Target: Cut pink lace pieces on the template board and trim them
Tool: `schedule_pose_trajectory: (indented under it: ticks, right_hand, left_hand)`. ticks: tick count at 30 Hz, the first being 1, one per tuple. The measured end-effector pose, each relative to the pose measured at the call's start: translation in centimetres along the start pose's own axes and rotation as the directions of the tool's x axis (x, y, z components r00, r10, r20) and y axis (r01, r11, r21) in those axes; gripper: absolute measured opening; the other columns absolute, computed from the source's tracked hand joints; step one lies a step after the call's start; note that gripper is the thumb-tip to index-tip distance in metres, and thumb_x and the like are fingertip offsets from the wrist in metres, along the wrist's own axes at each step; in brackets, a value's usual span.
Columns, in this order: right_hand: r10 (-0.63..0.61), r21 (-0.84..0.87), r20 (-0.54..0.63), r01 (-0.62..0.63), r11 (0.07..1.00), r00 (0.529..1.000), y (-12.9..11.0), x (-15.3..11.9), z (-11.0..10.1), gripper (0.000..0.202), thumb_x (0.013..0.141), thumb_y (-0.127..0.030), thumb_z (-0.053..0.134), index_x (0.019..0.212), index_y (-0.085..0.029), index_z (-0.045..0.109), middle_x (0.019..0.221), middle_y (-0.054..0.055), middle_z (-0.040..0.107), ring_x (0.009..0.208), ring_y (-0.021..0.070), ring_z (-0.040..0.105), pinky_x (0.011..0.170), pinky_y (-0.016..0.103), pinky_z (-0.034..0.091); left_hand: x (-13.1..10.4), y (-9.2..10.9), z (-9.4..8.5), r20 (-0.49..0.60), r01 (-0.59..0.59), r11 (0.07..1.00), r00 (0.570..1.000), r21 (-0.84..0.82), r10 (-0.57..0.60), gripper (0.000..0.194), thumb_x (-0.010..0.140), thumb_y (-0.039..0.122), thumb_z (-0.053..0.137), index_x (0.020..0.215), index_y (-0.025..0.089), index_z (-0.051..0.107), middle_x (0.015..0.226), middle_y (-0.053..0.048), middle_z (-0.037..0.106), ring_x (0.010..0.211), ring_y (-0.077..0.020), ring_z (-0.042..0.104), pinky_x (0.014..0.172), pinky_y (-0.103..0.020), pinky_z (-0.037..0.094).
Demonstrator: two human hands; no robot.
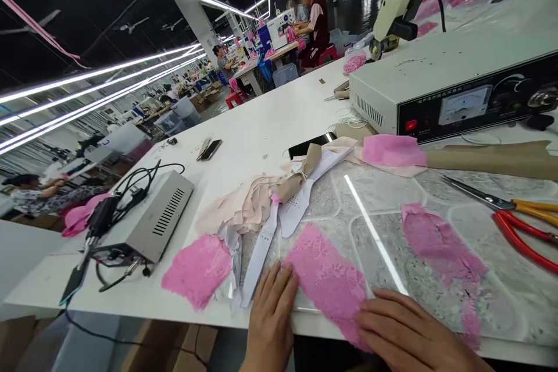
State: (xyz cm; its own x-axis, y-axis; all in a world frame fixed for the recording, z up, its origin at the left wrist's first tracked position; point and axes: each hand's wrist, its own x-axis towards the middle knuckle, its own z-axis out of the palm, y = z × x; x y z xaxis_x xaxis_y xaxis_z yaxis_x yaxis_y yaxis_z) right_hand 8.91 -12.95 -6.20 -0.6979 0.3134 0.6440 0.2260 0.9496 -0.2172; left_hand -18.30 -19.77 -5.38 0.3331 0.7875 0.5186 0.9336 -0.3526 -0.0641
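A pink lace piece [328,276] lies flat on the clear mat at the table's front edge, one end hanging slightly over. My left hand [274,305] rests flat at its upper left corner, fingers stretched out. Across its lower right end lie the extended fingers of my right hand [401,325]. Left of my left hand are another pink lace piece [198,270] and white paper patterns [264,250]. A ragged pink lace remnant [440,241] lies to the right. Beyond the hands sits a pile of beige fabric pieces [244,203], with a tied tan strip [300,177] beside it.
Scissors [501,203] and red-handled cutters [523,238] lie at the right. A control box with a meter [462,107] stands behind them. At the left are a grey box [152,218] and a cabled tool [98,221]. Several people work at machines farther off.
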Motion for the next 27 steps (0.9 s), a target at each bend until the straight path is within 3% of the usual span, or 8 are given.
schedule_pose_trajectory:
  ticks: [4,8,10,13,16,21,24,27]
  right_hand:
    - [0.053,0.074,-0.071,-0.047,0.996,0.996,-0.2,-1.1,0.4,0.04,0.083,-0.003,0.044,0.111,-0.019,0.067,0.107,0.005,0.076,0.106,0.02,0.066,0.107,0.04,0.046]
    - [0.088,0.114,-0.124,-0.074,0.991,0.988,0.3,-1.6,-0.5,0.04,0.082,-0.003,0.044,0.111,-0.02,0.068,0.102,0.004,0.076,0.103,0.0183,0.068,0.102,0.035,0.05]
    - [0.125,0.086,-0.15,-0.113,0.99,0.981,0.8,-1.5,-1.0,0.043,0.083,-0.003,0.044,0.115,-0.02,0.067,0.106,0.005,0.075,0.106,0.018,0.067,0.098,0.033,0.051]
    - [0.055,-0.066,-0.17,-0.068,0.996,0.984,1.4,-1.0,-1.2,0.043,0.082,-0.006,0.046,0.118,-0.018,0.067,0.114,0.006,0.073,0.11,0.0188,0.065,0.095,0.032,0.051]
    - [0.002,-0.185,-0.186,-0.037,0.982,0.983,1.3,-0.3,0.0,0.036,0.088,-0.012,0.045,0.114,-0.016,0.069,0.118,0.006,0.072,0.109,0.0196,0.065,0.096,0.034,0.046]
    - [0.149,-0.083,-0.401,-0.198,0.977,0.904,0.7,-0.2,3.0,0.037,0.092,-0.011,0.035,0.104,-0.018,0.07,0.105,0.007,0.076,0.104,0.0212,0.067,0.106,0.043,0.035]
    - [-0.028,-0.19,-0.303,-0.031,0.981,0.953,1.5,-0.6,3.2,0.034,0.087,-0.011,0.043,0.108,-0.014,0.07,0.11,0.01,0.074,0.104,0.025,0.066,0.104,0.045,0.036]
    - [-0.089,-0.209,-0.286,0.028,0.978,0.954,2.5,-0.8,3.0,0.033,0.085,-0.011,0.044,0.105,-0.014,0.071,0.108,0.011,0.075,0.102,0.0263,0.067,0.106,0.048,0.033]
  left_hand:
    - [0.0,-0.1,-0.5,0.071,0.017,1.0,0.997,-0.016,-0.016,0.056,0.085,-0.006,0.037,0.135,0.015,0.052,0.132,-0.011,0.063,0.137,-0.0217,0.045,0.105,-0.042,0.05]
    - [0.3,0.1,-1.1,0.107,0.056,0.998,0.993,-0.011,-0.055,0.059,0.087,-0.005,0.036,0.14,0.019,0.047,0.135,-0.01,0.06,0.137,-0.0216,0.044,0.105,-0.043,0.05]
    - [0.4,0.4,-1.3,0.11,0.066,0.998,0.992,-0.013,-0.064,0.06,0.088,-0.003,0.036,0.142,0.021,0.044,0.136,-0.01,0.06,0.139,-0.0224,0.042,0.105,-0.044,0.05]
    - [0.6,0.8,-1.5,0.131,0.036,0.999,0.991,-0.003,-0.036,0.059,0.088,-0.001,0.037,0.142,0.021,0.045,0.138,-0.01,0.059,0.14,-0.0229,0.039,0.105,-0.045,0.049]
    - [0.6,0.8,-1.5,0.173,-0.011,1.0,0.985,0.027,0.006,0.056,0.089,0.0,0.037,0.141,0.019,0.046,0.139,-0.011,0.057,0.14,-0.0221,0.039,0.106,-0.044,0.048]
    - [0.6,0.5,-1.5,0.187,-0.039,0.999,0.982,0.031,0.033,0.056,0.089,0.001,0.034,0.141,0.017,0.046,0.14,-0.011,0.057,0.14,-0.0214,0.04,0.106,-0.043,0.048]
    - [0.6,0.5,-1.8,0.198,-0.001,1.0,0.98,-0.016,0.004,0.051,0.093,0.007,0.035,0.142,0.017,0.044,0.14,-0.013,0.056,0.141,-0.0227,0.038,0.105,-0.044,0.049]
    - [0.6,0.6,-2.0,0.225,0.028,0.998,0.974,-0.058,-0.014,0.048,0.096,0.013,0.034,0.143,0.017,0.043,0.141,-0.015,0.055,0.14,-0.0251,0.038,0.103,-0.047,0.05]
